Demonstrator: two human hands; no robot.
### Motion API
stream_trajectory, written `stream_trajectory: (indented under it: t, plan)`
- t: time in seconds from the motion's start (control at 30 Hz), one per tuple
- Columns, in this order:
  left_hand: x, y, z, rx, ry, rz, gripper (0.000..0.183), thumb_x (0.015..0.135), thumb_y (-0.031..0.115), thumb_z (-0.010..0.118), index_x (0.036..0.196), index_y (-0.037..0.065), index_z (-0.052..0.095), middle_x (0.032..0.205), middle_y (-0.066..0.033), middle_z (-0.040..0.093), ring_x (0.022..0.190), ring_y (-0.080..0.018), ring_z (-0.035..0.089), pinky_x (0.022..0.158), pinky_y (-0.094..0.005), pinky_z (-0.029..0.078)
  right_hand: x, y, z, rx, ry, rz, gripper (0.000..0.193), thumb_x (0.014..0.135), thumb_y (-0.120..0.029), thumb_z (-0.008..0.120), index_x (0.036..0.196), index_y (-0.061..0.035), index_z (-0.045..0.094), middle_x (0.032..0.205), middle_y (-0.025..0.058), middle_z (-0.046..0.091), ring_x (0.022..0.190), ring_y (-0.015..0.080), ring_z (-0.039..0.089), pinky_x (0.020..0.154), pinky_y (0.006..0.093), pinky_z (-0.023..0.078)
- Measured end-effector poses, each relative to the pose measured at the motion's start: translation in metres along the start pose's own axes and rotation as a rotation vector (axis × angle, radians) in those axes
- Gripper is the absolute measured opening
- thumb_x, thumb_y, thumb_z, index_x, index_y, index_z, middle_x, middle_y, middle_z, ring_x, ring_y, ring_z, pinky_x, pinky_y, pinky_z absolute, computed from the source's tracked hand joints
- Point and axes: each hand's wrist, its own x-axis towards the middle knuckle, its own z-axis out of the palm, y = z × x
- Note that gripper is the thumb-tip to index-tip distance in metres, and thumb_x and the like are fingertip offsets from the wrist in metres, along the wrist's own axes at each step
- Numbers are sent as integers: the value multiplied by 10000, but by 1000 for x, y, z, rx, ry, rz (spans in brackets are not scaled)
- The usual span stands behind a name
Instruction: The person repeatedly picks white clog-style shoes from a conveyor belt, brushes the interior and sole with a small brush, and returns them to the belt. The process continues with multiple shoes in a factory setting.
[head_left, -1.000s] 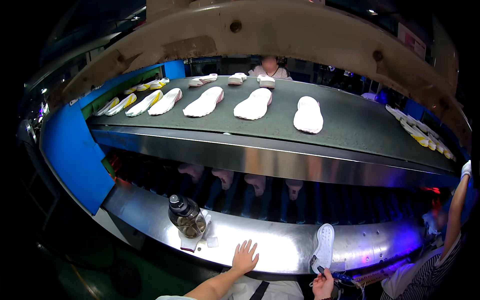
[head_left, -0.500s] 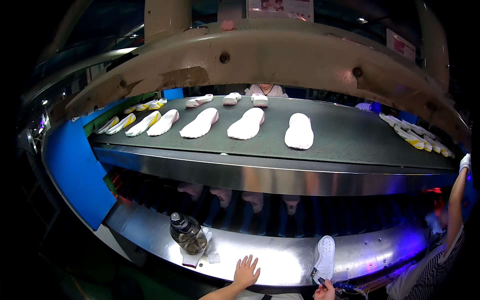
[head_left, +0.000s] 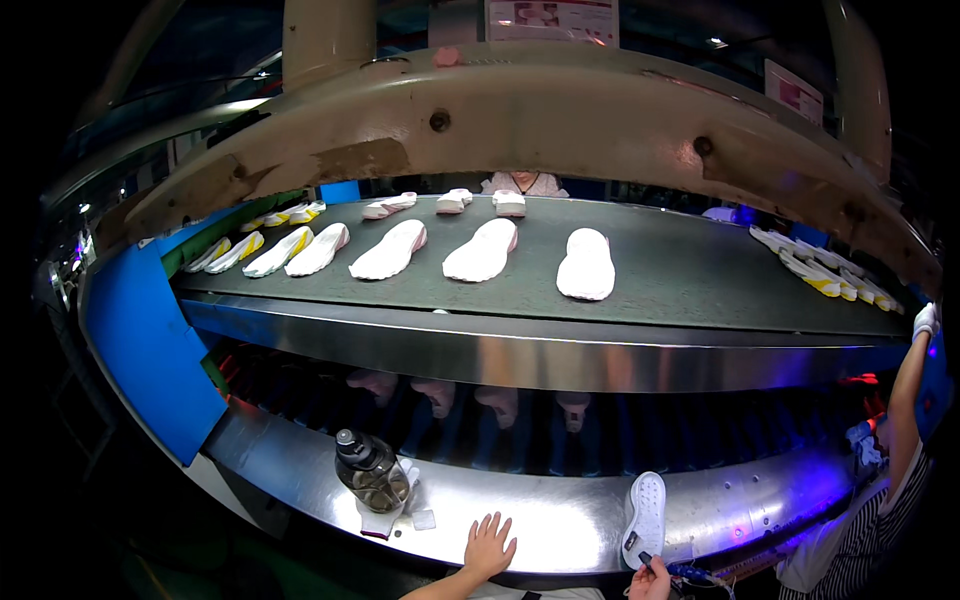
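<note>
My left hand point(head_left: 488, 546) lies flat with fingers spread on the shiny steel ledge point(head_left: 560, 520) at the bottom of the view, holding nothing. My right hand point(head_left: 650, 580) shows only partly at the lower edge, closed around a small dark tool right below a white shoe sole point(head_left: 643, 519) that stands upright on the ledge. A dark plastic bottle point(head_left: 370, 470) lies on the ledge to the left of my left hand, on a white cloth.
Above, a grey conveyor belt point(head_left: 680, 275) carries several white soles point(head_left: 586, 265), some with yellow trim point(head_left: 822, 272). A lower belt holds more soles point(head_left: 500, 400). A person stands behind the belt point(head_left: 524, 183). Another person's gloved arm point(head_left: 908, 400) reaches up at the right. Blue panel point(head_left: 145, 350) at left.
My view has tilted upward, so the ledge, the bottle and both hands have slid lower in the picture. The soles on the upper belt have shifted slightly to the left.
</note>
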Motion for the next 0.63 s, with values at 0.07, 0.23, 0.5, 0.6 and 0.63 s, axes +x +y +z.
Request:
stream_trajectory:
  t: [0.07,0.23,0.5,0.6,0.63]
  plan:
    - [0,0,1,0,12,11,448,788,344,403,1167,106,429,1228,-151,359,1150,-283,301,953,-442,197,8,-11,33,52,68,-70,137,717,-90,571,842,-52,528,752,41,553,665,120,536,562,218,461]
    - [0,-1,6,-36,-17,13,478,776,327,420,1182,76,404,1259,-167,313,1169,-303,271,968,-433,165,40,-26,54,218,65,-114,183,746,-137,523,882,-14,510,853,70,542,760,160,520,663,238,439]
    - [-1,-7,-4,-55,-109,-52,470,784,266,412,1193,38,384,1271,-181,296,1185,-319,244,983,-434,131,57,-5,82,376,240,-95,352,776,-298,422,956,0,476,1004,130,500,965,224,458,818,313,365]
    - [1,-11,-5,-67,-62,-30,451,778,252,425,1175,38,406,1260,-181,312,1177,-320,254,978,-436,140,63,3,93,383,258,-105,420,787,-358,384,984,5,464,1060,152,484,1042,248,435,876,341,338]
    - [2,-13,-6,-66,-46,-29,444,775,247,431,1168,40,414,1255,-180,318,1174,-320,259,976,-437,144,60,4,89,383,269,-106,420,787,-358,384,984,5,464,1060,152,484,1042,248,435,876,341,338]
